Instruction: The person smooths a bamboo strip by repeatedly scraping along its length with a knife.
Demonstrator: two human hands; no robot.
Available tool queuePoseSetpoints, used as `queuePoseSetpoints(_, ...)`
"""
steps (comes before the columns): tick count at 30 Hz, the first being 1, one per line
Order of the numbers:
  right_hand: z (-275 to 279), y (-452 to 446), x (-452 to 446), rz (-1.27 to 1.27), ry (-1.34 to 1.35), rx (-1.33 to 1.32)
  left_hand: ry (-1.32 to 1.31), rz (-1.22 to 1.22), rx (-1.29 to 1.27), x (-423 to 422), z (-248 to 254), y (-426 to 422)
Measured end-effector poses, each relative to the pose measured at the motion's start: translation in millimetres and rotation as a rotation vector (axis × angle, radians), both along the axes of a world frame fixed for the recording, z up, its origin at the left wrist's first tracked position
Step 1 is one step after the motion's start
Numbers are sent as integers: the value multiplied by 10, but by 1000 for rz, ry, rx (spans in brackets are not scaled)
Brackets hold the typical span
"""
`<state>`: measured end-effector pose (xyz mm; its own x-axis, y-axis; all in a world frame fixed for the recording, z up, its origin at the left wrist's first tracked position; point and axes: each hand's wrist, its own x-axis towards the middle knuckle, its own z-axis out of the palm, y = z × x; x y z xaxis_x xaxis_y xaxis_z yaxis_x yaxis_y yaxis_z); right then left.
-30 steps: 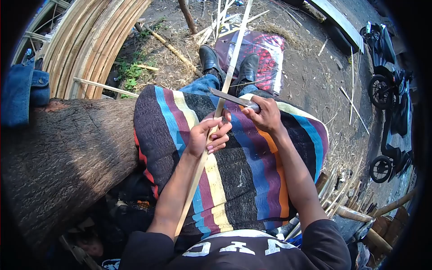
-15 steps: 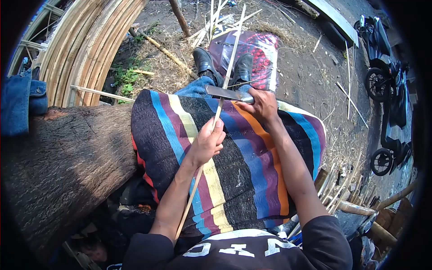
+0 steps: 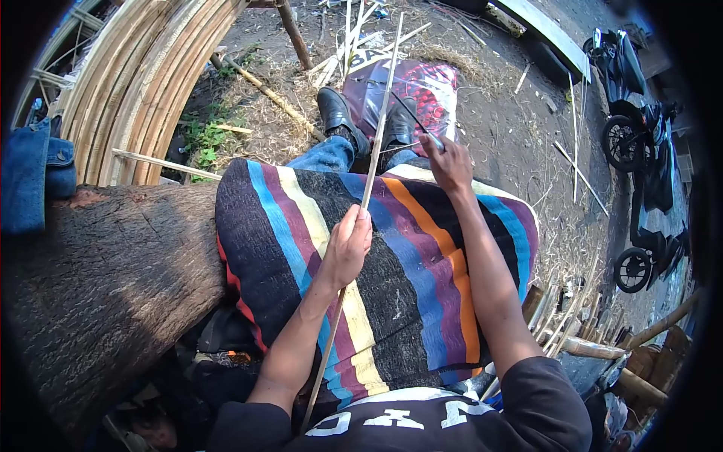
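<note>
Strip, one: long, narrow, pale, apparently split wood or bamboo; lies slantwise over the lap, far end up above the shoes, near end down beside the left forearm at the dark shirt. Left hand: wrapped round the strip near its middle, thumb uppermost, fingers closed. Right hand: closed on the handle of a knife, blade slanting up and towards the strip, tip just beside it; whether they touch cannot be told. Handling, as judged: light in weight; stiff enough to hold straight, yet likely springy towards its thin ends; faces probably smooth and apt to slide through a loose grip; edges may be sharp or splintery. Best hold: a full fist about the middle, well below the blade, near end steadied along the forearm. Knife: rigid, best taken by the handle only. Beneath: striped blanket, soft, spread across the lap.
</note>
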<state>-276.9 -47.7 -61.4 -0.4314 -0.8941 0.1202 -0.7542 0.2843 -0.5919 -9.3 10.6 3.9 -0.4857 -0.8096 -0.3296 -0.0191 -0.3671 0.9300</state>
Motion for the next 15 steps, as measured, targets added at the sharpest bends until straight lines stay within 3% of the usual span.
queuePoseSetpoints(3, 5, 3, -135, -10, -215, -65, -147, -46, -185, -2, 3, -27)
queuePoseSetpoints(5, -6, 148, -136, 66, -995, -4, -195, -65, -230, -15, 38, -24)
queuePoseSetpoints(13, 533, 349, 475, 237, -1063, 73, -237, -174, -268, -5, 119, -75)
queuePoseSetpoints(15, 552, 374, 558, 240, -1214, 39, -78, -112, -11, 3, 123, -100)
